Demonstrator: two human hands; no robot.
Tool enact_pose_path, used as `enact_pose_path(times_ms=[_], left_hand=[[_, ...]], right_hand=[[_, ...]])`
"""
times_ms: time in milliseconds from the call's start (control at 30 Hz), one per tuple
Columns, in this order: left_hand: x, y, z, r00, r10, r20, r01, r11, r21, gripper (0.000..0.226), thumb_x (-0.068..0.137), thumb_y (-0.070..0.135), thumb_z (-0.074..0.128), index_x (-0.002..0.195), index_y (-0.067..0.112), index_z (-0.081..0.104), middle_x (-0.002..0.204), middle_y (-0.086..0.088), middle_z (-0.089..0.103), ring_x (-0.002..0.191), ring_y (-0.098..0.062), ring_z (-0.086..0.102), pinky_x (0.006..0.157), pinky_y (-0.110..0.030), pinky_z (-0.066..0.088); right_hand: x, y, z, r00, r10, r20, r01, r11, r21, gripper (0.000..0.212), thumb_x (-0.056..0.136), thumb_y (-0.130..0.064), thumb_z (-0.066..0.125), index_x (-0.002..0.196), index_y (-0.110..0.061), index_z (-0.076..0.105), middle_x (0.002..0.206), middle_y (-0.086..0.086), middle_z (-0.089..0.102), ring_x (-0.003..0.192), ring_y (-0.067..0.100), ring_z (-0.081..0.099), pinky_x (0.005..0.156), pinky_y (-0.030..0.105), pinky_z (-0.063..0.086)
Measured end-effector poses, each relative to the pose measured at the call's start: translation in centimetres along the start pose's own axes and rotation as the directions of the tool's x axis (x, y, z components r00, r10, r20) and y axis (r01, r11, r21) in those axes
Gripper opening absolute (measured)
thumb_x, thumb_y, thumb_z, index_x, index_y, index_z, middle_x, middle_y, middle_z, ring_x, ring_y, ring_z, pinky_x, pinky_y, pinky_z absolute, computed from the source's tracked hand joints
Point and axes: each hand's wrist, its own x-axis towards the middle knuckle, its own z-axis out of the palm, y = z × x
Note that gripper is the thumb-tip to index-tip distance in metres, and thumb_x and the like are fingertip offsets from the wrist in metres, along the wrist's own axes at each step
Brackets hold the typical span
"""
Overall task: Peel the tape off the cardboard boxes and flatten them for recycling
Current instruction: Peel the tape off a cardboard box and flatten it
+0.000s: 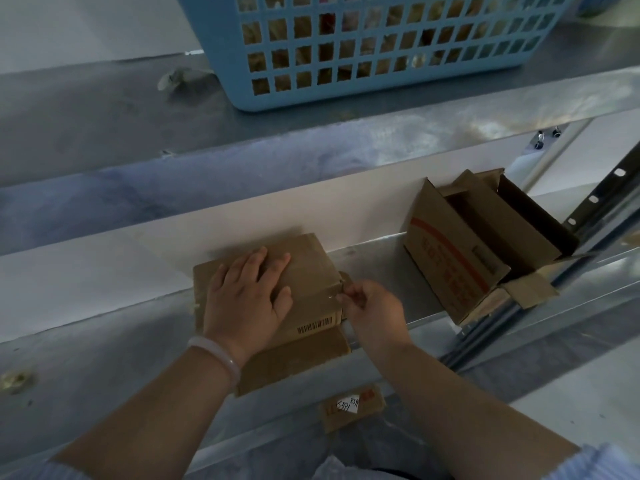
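Note:
A small closed cardboard box (304, 282) with a barcode label lies on the metal shelf (104, 341) in the middle of the view. My left hand (247, 296) presses flat on its top with straight fingers. My right hand (372, 311) is at the box's right edge, its fingertips pinching a strip of clear tape (337, 296) at the corner. To the right, a larger opened cardboard box (460, 258) with red print lies tilted with its flaps spread.
A blue plastic basket (363, 46) with things inside stands on the shelf above. A small piece of cardboard (353, 408) with a white label lies on the lower ledge near me. A metal upright (595, 199) with slots runs along the right.

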Motion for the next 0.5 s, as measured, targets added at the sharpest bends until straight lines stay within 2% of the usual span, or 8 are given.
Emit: enact_pose_path(times_ms=[67,167,267,333,500], left_hand=[[-0.1,-0.1,0.0,1.000,0.005,-0.002,-0.005,1.000,-0.022,0.070,0.083,0.057,0.005,0.147,0.039,0.026,0.154,0.000,0.029,0.139,-0.023,0.027,0.115,-0.044,0.021],[-0.3,-0.4,0.0,1.000,0.024,-0.002,-0.024,0.999,-0.048,0.067,0.086,0.058,0.008,0.147,0.039,0.027,0.155,0.000,0.028,0.140,-0.022,0.027,0.115,-0.044,0.021],[-0.5,-0.7,0.0,0.999,0.038,-0.006,-0.038,0.998,-0.046,0.065,0.087,0.058,0.010,0.147,0.040,0.027,0.154,0.001,0.030,0.139,-0.021,0.028,0.115,-0.043,0.023],[-0.7,-1.1,-0.1,0.999,0.048,-0.005,-0.048,0.997,-0.065,0.064,0.087,0.058,0.014,0.146,0.040,0.031,0.153,0.001,0.032,0.138,-0.021,0.030,0.115,-0.043,0.023],[-1.1,-2.3,-0.2,0.995,0.104,0.005,-0.102,0.984,-0.143,0.060,0.086,0.056,0.025,0.142,0.038,0.040,0.149,0.000,0.039,0.134,-0.025,0.037,0.112,-0.048,0.028]], right_hand=[[0.1,0.2,-0.2,1.000,-0.014,0.015,0.014,1.000,-0.003,0.013,0.090,-0.028,0.066,0.080,-0.034,0.059,0.077,-0.015,0.064,0.073,-0.001,0.059,0.063,0.012,0.045],[-0.1,0.3,-0.4,0.999,0.042,-0.001,-0.041,0.986,0.164,0.006,0.093,-0.026,0.062,0.093,-0.032,0.064,0.087,-0.016,0.067,0.084,0.003,0.063,0.076,0.019,0.051],[-0.4,-0.2,-0.6,0.993,-0.006,0.119,-0.023,0.969,0.246,0.026,0.098,-0.026,0.054,0.122,-0.032,0.062,0.108,-0.020,0.064,0.099,-0.004,0.059,0.090,0.016,0.045],[-0.7,-0.4,-0.6,0.978,-0.078,0.193,0.026,0.966,0.257,0.030,0.100,-0.025,0.050,0.127,-0.032,0.061,0.112,-0.019,0.064,0.103,-0.007,0.058,0.090,0.012,0.044],[-1.3,0.3,-0.7,0.959,-0.223,0.173,0.165,0.941,0.296,0.033,0.095,-0.016,0.060,0.127,-0.024,0.063,0.114,-0.019,0.066,0.106,-0.009,0.059,0.090,0.010,0.045]])
